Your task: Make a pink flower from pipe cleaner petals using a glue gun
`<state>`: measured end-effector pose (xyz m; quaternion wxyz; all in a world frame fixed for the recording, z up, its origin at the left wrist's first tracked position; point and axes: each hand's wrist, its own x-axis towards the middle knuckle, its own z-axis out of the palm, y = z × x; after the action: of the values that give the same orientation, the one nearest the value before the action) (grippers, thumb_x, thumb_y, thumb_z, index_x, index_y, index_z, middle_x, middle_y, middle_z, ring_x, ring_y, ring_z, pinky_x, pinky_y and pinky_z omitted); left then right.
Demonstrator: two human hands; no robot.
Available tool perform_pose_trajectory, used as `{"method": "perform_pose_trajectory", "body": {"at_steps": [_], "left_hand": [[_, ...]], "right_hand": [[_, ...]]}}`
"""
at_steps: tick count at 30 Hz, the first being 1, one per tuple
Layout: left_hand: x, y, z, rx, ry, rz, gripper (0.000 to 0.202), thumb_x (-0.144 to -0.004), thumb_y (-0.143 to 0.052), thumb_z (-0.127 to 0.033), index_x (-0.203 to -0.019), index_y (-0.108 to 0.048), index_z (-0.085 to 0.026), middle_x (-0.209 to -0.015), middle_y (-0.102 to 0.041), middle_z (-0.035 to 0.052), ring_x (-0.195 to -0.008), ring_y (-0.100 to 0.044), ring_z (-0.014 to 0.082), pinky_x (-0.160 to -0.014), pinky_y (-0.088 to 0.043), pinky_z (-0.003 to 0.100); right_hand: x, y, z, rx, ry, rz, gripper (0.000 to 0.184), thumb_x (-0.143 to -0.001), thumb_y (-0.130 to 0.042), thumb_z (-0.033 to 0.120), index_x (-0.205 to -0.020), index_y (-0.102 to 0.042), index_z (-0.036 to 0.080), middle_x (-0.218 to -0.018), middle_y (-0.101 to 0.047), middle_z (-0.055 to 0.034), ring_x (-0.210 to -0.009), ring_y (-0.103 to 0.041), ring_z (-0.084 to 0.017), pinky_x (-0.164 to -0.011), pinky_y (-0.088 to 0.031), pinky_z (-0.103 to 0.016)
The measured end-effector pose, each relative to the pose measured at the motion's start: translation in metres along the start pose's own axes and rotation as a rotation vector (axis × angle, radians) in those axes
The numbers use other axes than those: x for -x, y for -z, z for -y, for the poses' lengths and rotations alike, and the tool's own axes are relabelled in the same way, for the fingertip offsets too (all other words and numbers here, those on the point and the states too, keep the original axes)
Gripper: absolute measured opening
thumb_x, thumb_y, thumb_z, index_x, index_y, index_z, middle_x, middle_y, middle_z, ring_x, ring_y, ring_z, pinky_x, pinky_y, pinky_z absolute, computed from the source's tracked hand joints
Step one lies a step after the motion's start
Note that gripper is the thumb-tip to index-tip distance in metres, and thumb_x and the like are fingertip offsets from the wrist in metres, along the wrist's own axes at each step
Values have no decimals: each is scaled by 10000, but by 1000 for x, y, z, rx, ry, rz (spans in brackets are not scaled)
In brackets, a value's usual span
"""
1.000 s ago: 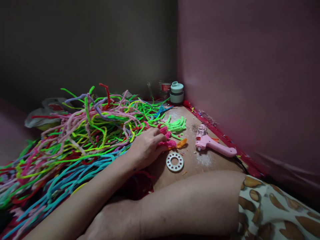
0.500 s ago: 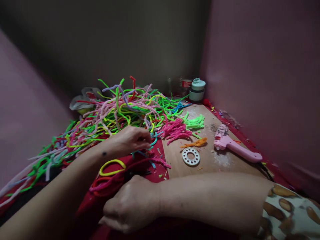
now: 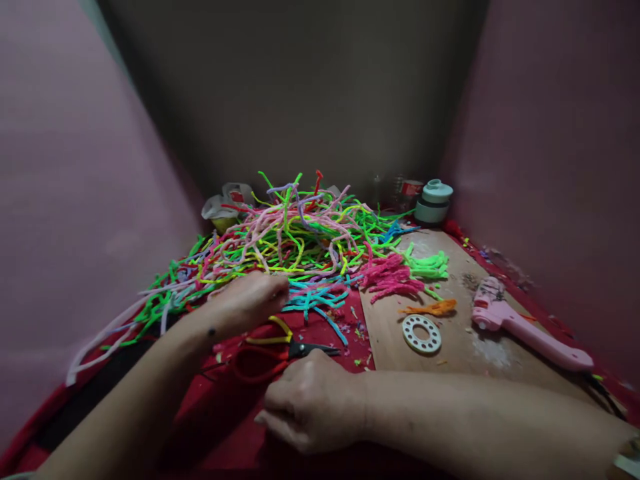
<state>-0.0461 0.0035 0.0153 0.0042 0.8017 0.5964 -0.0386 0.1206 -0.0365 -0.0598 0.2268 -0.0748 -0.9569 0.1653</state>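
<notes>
My left hand (image 3: 261,298) is closed, fingers curled, at the front of a tangled heap of colourful pipe cleaners (image 3: 300,233). Light-blue pipe cleaners (image 3: 317,297) lie just right of its fingertips. Nearer to me, my right hand (image 3: 313,400) forms a fist over the red cloth. What either hand holds, if anything, is hidden. Between the hands rest scissors (image 3: 297,349) with one yellow and one red handle loop, blades pointing right; the right hand is close in front of them. A pink strand (image 3: 227,347) shows beside the left wrist.
Right of the hands is a brown board (image 3: 385,333) bearing pink cut pieces (image 3: 393,275), green pieces (image 3: 430,263), an orange bundle (image 3: 433,307), a white holed ring (image 3: 421,334) and a pink glue gun (image 3: 530,327). A mint-lidded container (image 3: 434,202) stands behind. Walls rise on both sides.
The view has shifted, so the scene sits farther right. The magenta strand that stretched across the scissors between the hands no longer lies there. The scissors and light-blue pipe cleaners show more fully.
</notes>
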Motion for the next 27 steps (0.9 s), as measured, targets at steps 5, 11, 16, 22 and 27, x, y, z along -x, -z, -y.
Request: {"method": "perform_pose_trajectory", "body": {"at_steps": [5,11,16,22,27], "left_hand": [[-31,32,29,-305,145,-235,266,-832,-332,-242,-850,-583,-157,-693,-619,84,-595,-562,188,-550,-369,272],[-69,-6,50,-325,182,-150,347,-778,-436,-149,-1108,-541,-173,-938,-659,138,-802,-640,253,-646,-451,311],[-59,-30,57,-282,184,-193,336,-859,-345,-249,-1104,-565,-182,-1095,-587,168,-879,-625,269,-626,-460,321],[-33,-12,50,37,8,-461,225,-816,-447,-262,-843,-643,-156,-857,-639,66,-787,-591,171,-699,-423,257],[-14,-4,37,423,-54,-260,215,-780,-497,-300,-782,-655,-153,-656,-623,-7,-612,-545,110,-603,-390,203]], "right_hand": [[1,-5,-3,-10,32,-37,291,-822,-444,326,-591,-527,171,-501,-592,-14,-462,-540,-121,-421,-266,-238],[1,-8,-6,-24,50,-91,311,-828,-439,333,-570,-504,173,-485,-567,-1,-457,-520,-111,-419,-262,-232],[4,-8,-1,-26,82,-136,303,-823,-446,323,-567,-499,170,-460,-549,7,-436,-496,-102,-406,-237,-235],[9,-6,5,-33,104,-141,285,-812,-465,299,-560,-491,169,-446,-526,8,-414,-444,-95,-407,-214,-250],[10,-5,5,-68,97,-134,285,-821,-468,274,-563,-504,160,-456,-517,2,-433,-436,-90,-425,-242,-245]]}}
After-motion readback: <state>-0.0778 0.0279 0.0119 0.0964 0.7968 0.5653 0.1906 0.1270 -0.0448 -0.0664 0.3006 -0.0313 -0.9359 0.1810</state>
